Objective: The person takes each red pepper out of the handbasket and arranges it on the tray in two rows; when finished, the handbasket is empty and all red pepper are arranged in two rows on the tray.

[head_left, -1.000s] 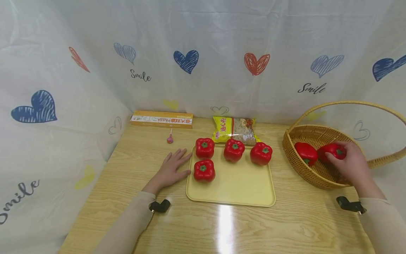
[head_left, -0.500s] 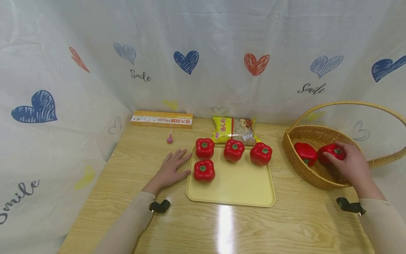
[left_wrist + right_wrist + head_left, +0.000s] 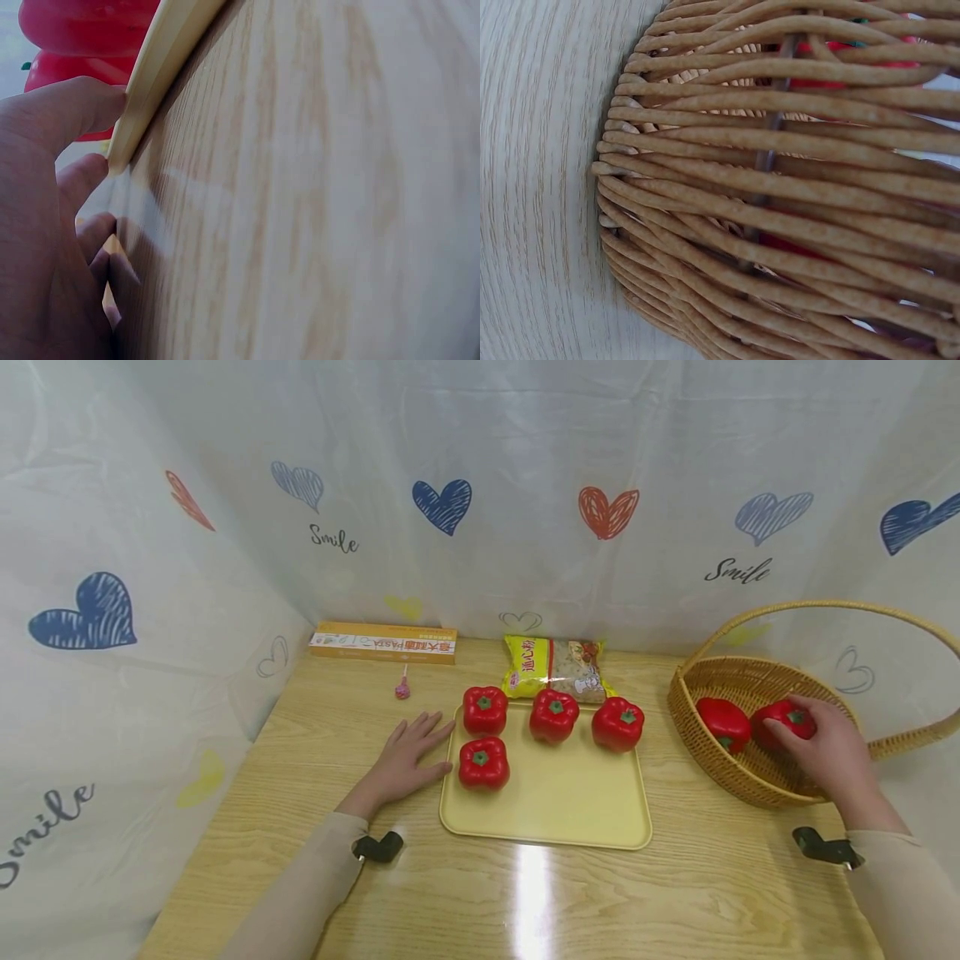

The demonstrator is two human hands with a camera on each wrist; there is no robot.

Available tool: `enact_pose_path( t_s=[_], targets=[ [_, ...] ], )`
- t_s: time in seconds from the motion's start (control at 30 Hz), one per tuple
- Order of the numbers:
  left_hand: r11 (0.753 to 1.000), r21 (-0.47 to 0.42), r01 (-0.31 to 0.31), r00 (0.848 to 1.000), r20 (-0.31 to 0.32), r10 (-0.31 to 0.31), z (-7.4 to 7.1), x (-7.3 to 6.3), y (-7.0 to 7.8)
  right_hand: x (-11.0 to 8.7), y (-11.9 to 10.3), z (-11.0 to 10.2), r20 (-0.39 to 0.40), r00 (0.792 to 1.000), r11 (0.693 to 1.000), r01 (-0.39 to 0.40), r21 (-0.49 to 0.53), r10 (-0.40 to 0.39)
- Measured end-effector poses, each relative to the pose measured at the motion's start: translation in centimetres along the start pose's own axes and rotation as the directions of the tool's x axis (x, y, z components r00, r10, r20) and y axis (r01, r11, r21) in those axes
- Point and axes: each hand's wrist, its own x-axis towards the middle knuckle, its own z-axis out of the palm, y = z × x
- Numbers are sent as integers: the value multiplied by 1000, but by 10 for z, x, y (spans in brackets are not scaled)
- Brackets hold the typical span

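Observation:
My right hand [image 3: 836,752] reaches into the wicker basket [image 3: 697,743] at the right and grips a red bell pepper [image 3: 797,720] with a green stem, thumb on the near side. A second bell pepper [image 3: 723,724] lies beside it in the basket. In the right wrist view the woven basket wall [image 3: 780,172] hides the hand. My left hand [image 3: 405,760] rests on the table with fingers spread, fingertips at the left rim of the yellow tray [image 3: 562,802]. Several bell peppers [image 3: 553,716] stand on the tray along its back and left; the left wrist view shows the thumb against the tray rim [image 3: 142,90].
Behind the tray lies a yellow bag of pasta [image 3: 555,668]. A long orange pasta box [image 3: 382,642] and a lollipop [image 3: 402,685] lie at the back left. The basket's tall handle [image 3: 825,604] arches over its opening. A patterned curtain [image 3: 480,568] hangs behind the table.

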Motion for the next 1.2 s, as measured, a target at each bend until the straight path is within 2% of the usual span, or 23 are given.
enact_pose_path(
  t_s=[0.47, 0.77, 1.2],
  targets=[
    [1000, 9, -6, 1000, -2, 6, 0, 1, 0, -4, 0, -2, -3, 1000, 1000, 0, 7, 0],
    [1000, 9, -3, 1000, -1, 3, 0, 0, 1, -8, -4, -6, -12, 999, 998, -33, 47, 33],
    [1000, 9, -19, 1000, -13, 19, 0, 0, 2, -12, -12, -12, -65, 998, 999, 20, 42, -17]
  ],
)
